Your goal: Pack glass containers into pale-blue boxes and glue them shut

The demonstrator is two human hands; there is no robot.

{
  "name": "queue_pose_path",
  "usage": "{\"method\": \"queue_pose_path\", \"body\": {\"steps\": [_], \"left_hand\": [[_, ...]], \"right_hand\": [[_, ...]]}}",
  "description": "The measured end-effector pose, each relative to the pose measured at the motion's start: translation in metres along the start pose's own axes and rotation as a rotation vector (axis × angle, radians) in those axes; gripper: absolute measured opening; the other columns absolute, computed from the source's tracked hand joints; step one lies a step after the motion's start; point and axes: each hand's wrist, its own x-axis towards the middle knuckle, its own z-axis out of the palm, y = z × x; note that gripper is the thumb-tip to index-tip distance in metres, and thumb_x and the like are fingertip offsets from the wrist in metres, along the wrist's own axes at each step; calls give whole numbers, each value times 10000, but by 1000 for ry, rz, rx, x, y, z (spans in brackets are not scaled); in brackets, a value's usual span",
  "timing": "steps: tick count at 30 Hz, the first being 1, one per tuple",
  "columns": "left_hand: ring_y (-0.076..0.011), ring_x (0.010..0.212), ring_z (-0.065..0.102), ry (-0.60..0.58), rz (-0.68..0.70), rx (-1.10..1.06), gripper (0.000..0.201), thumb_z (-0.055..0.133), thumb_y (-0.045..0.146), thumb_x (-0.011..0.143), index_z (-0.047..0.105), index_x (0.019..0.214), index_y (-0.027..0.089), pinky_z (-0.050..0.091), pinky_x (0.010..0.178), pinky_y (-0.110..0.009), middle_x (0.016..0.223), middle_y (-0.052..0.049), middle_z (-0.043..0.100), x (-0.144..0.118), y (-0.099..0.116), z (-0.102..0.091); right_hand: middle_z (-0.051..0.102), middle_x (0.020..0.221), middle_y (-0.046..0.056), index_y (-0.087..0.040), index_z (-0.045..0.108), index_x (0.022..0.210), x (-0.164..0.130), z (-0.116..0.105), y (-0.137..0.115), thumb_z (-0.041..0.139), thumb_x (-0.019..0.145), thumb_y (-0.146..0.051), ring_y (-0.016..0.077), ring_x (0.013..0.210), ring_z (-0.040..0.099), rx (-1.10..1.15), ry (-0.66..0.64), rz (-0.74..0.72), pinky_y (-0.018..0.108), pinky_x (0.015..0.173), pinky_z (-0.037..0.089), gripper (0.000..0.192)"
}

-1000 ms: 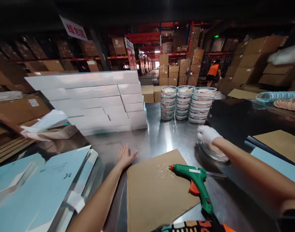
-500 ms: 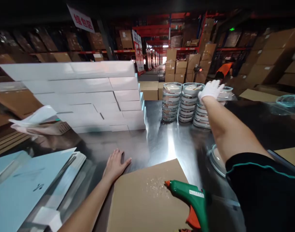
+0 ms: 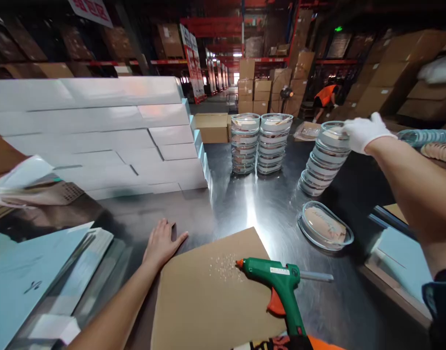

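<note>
My gloved right hand (image 3: 365, 132) grips the leaning stack of clear dishes (image 3: 323, 158) at the desk's (image 3: 244, 209) right side. Left hand (image 3: 162, 243) lies flat, fingers loosely spread, on the cardboard sheet's (image 3: 208, 296) corner. No labels legible.

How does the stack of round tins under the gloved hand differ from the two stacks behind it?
The right-hand stack leans, its tins stepped sideways; the two rear stacks stand upright. The gloved right hand grips the leaning stack's top; nothing touches the rear stacks. The leaning stack stands apart, nearer the single tin; the rear ones stand side by side. All hold clear-lidded round tins on the steel table.
</note>
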Motion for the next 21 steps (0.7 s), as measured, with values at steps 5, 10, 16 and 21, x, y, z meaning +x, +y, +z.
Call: {"method": "queue_pose_path", "body": {"steps": [5,10,16,21], "left_hand": [[-419,1651,335,14,3,-7,890,439,714,956,566,1525,41,304,1324,-554,1736,-280,396,0,-2,4],[-385,1642,367,58,6,-12,800,475,687,968,594,1495,98,314,1325,-525,1713,-247,452,0,-5,10],[-389,1639,369,45,-11,-20,782,492,664,980,596,1501,90,308,1329,-519,1728,-245,431,1,-3,5],[-406,1634,373,13,-7,-11,801,475,650,979,592,1503,55,321,1320,-534,1718,-267,435,0,-2,1]], "right_hand": [[380,1698,326,38,348,1644,27,14,-114,548,1015,-170,377,1547,410,74,95,-155,530,1276,320,692],[281,1749,326,44,222,1696,78,59,-209,616,1039,-340,393,1603,286,94,46,-170,557,1286,304,857],[585,1467,346,60,626,1387,98,78,-213,493,1080,-195,442,1423,483,35,57,-67,605,1121,388,420],[673,1351,293,46,696,1265,80,61,-166,334,1091,-66,364,1366,529,-122,36,-264,558,1102,347,416]]}}
